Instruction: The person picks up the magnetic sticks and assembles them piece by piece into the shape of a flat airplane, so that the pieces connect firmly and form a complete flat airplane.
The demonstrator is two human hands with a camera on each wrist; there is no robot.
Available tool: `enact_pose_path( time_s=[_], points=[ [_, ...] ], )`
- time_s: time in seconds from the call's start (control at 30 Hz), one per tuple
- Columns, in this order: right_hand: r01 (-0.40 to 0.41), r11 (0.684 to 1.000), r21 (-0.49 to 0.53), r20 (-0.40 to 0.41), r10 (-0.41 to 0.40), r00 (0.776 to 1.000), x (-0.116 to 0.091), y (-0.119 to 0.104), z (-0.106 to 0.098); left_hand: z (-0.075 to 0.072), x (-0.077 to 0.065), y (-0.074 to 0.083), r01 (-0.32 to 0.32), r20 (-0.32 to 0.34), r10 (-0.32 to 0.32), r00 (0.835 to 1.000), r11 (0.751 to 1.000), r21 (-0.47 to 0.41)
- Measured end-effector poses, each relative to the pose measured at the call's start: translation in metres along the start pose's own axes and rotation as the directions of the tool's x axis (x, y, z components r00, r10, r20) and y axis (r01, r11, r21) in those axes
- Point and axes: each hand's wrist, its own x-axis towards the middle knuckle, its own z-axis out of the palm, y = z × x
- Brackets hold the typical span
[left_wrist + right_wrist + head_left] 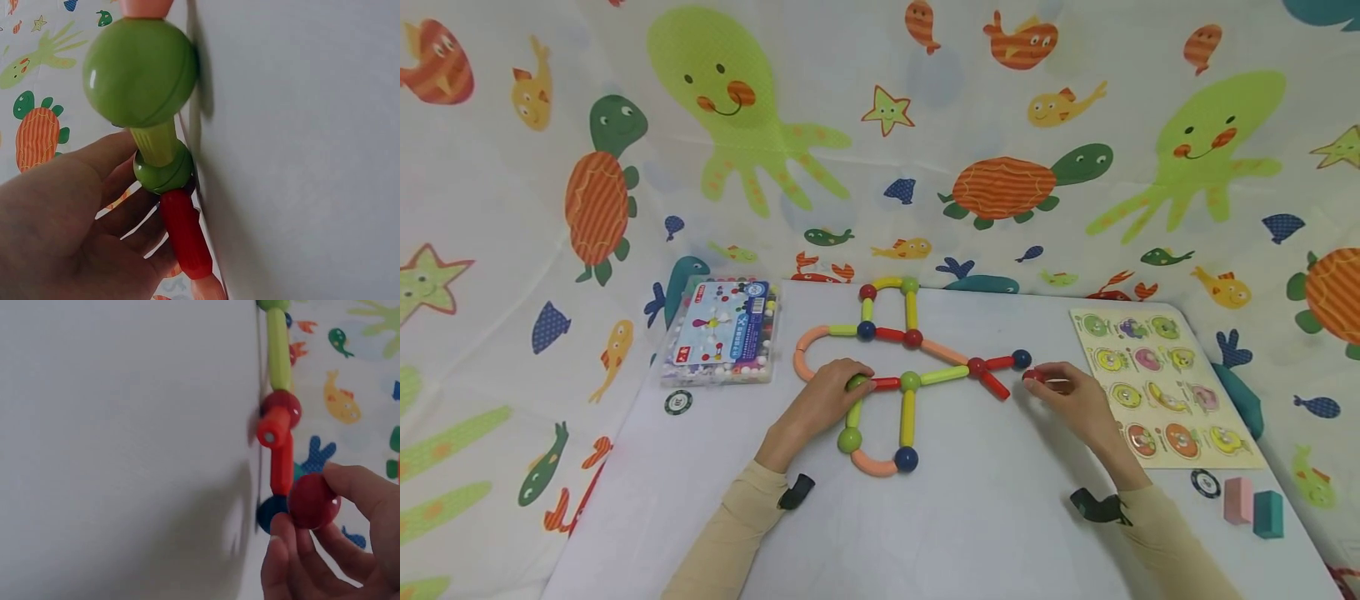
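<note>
A flat fish-like figure of magnetic rods and balls lies on the table. My left hand [826, 398] grips a green ball [164, 174] at its lower left, between a short red rod [186, 234] and a yellow-green rod that leads to a larger green ball [849, 439]. To the right, my right hand [1077, 407] pinches a loose red ball [314, 501] between thumb and fingers. That ball is near the figure's right end, where a red rod [996, 385] sticks out with a bare tip. A dark blue ball [1021, 359] caps the other red rod there.
A clear case of small beads [721, 332] stands at the back left, with a round black-and-white chip [678, 402] before it. On the right lie a fruit puzzle board [1082, 321], another chip [1206, 483], a pink block [1237, 501] and a teal block [1268, 514].
</note>
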Motion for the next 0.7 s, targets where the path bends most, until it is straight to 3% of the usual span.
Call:
enact_pose_path(
  time_s=[0.33, 0.7],
  points=[
    [-0.001, 0.999, -0.036, 0.056, 0.003, 0.998, -0.013, -0.001, 0.02, 0.0, -0.001, 0.0, 0.008, 0.006, -0.008, 1.0, 1.0, -0.004],
    [-0.022, 0.999, -0.036, 0.007, 0.022, 1.0, -0.013, 0.0, 0.026, -0.001, -0.001, 0.001, 0.001, 0.004, -0.001, 1.0, 1.0, -0.007]
  ],
)
